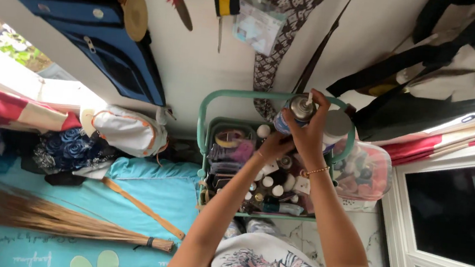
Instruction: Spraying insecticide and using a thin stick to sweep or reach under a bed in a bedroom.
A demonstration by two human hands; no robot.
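Seen from above, a person reaches both arms forward over a green metal cart (pixel 206 125) with a rounded handle rail. The cart's top tray is crowded with small bottles, jars and tubes (pixel 272 185), most with white caps.

The right hand (pixel 310 130) is closed around a spray can (pixel 297 111) with a shiny metal top, holding it up above the far side of the cart, just below the handle rail. The fingers wrap the can's body and the thumb sits near its top. A thin gold bracelet (pixel 317 171) circles the right wrist.

The left hand (pixel 275 146) sits just below and beside the can, fingers curled at its lower end; whether it is gripping the can or only touching it cannot be told.

A round grey lid (pixel 338 123) lies just right of the can, and a clear plastic bag (pixel 370 172) of pinkish items hangs at the cart's right side.

To the left lies a bed with a turquoise sheet (pixel 61 244). On it rest a straw broom (pixel 58 220) and a tan strap (pixel 141 207). A white and orange bag (pixel 129 131) sits at the bed's far edge. A dark blue bag (pixel 97 36), belts and straps hang on the white wall beyond. A white-framed window (pixel 413 252) is at the right.
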